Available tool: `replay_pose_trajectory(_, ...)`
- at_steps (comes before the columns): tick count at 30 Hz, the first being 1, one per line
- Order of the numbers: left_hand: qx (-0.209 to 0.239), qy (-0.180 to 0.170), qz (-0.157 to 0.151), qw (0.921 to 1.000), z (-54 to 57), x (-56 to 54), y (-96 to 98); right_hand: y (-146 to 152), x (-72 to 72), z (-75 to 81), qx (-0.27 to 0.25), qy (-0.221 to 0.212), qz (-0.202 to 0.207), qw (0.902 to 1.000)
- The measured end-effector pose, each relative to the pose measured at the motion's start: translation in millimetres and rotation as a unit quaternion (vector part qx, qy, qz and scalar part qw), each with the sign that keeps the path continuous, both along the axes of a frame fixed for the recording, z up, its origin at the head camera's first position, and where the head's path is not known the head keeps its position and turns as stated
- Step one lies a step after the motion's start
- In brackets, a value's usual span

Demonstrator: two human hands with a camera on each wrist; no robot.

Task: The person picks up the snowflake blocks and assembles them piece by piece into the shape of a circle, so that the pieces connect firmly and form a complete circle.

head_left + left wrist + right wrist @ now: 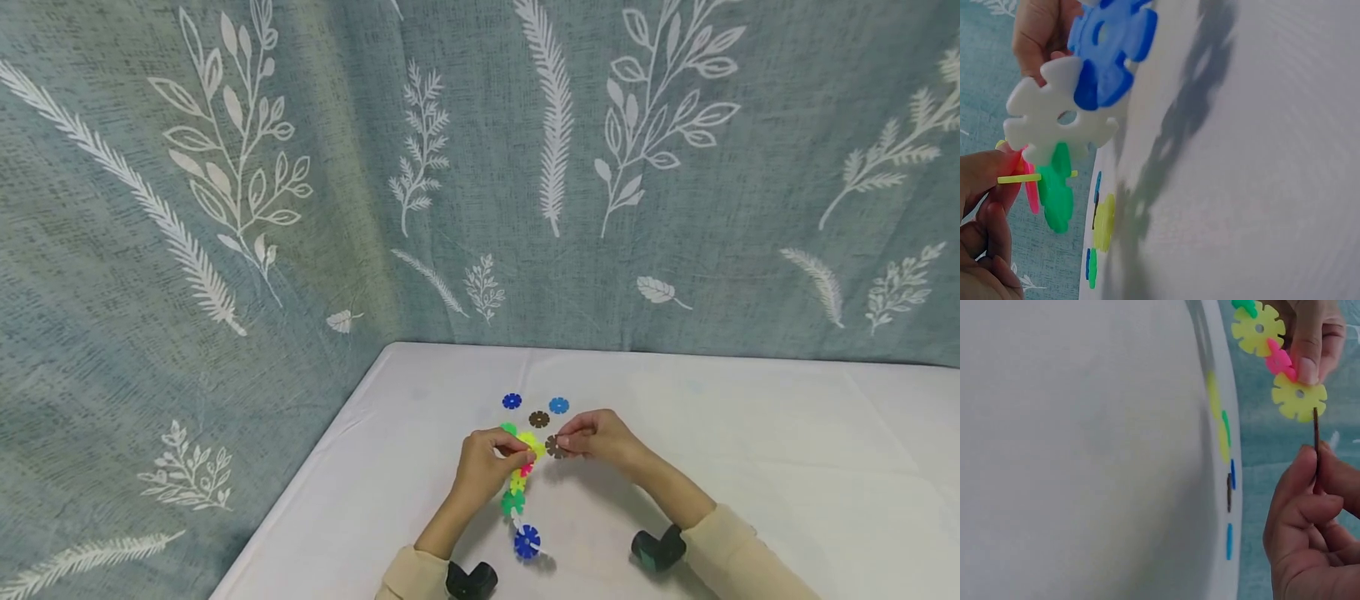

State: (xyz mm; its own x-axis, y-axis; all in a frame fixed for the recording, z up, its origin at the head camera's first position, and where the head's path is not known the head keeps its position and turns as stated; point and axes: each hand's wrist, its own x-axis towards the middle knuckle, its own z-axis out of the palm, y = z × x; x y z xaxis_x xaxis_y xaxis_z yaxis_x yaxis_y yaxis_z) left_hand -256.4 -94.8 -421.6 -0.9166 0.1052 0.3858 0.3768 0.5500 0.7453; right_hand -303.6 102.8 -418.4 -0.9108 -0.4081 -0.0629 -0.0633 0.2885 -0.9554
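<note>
My right hand (600,437) pinches a brown disc (1316,434) between thumb and fingers, its edge at the rim of a yellow disc (1284,400). My left hand (480,471) clasps the linked chain (513,503) holding that yellow one. Beyond, another brown disc (533,419) lies on the white tablecloth (787,450) near two blue discs (555,407).

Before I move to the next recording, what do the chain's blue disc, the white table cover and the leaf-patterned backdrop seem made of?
Blue disc: probably moulded plastic, smooth with a faint sheen; even colour and rounded edges.
White table cover: likely cloth, matte; soft creases, though thin sheeting is possible.
Backdrop: apparently fabric, matte; weave-like texture and folds.
</note>
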Motion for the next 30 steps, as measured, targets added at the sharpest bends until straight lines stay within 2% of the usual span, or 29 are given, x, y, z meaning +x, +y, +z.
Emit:
replay_pose_trajectory(4,-0.006,0.000,0.000,1.0000,-0.1,1.1,1.9,-1.2,0.0,5.1,0.019,0.024,-0.009,0.9995)
replay_pose_trajectory(9,-0.013,0.004,0.002,0.9999,0.5,2.8,4.7,-4.8,1.8,10.6,0.042,0.016,-0.030,0.9985)
replay_pose_trajectory(12,-0.026,0.031,0.003,0.9992,0.4,4.2,6.5,-6.5,3.5,11.5,0.041,0.013,-0.031,0.9986)
replay_pose_trajectory(16,-0.040,0.081,0.012,0.9958,-2.4,5.4,7.8,-9.6,4.9,9.8,0.003,-0.016,-0.023,0.9996)
replay_pose_trajectory(19,-0.048,0.096,0.013,0.9942,-2.4,6.8,7.3,-12.7,4.9,8.2,-0.015,-0.036,-0.021,0.9990)
replay_pose_trajectory(22,-0.053,0.063,0.001,0.9966,1.1,8.4,5.6,-13.9,4.9,7.8,-0.003,-0.024,-0.017,0.9996)
replay_pose_trajectory(24,-0.050,0.019,-0.013,0.9985,4.4,8.5,3.1,-13.7,4.5,7.0,0.006,-0.010,-0.008,0.9999)
replay_pose_trajectory(27,-0.032,-0.040,-0.030,0.9982,9.3,6.1,-1.3,-13.5,3.6,3.9,0.007,0.004,0.023,0.9997)
replay_pose_trajectory(30,-0.015,-0.075,-0.033,0.9965,9.9,2.2,-4.3,-15.4,3.7,-1.0,-0.003,0.008,0.054,0.9985)
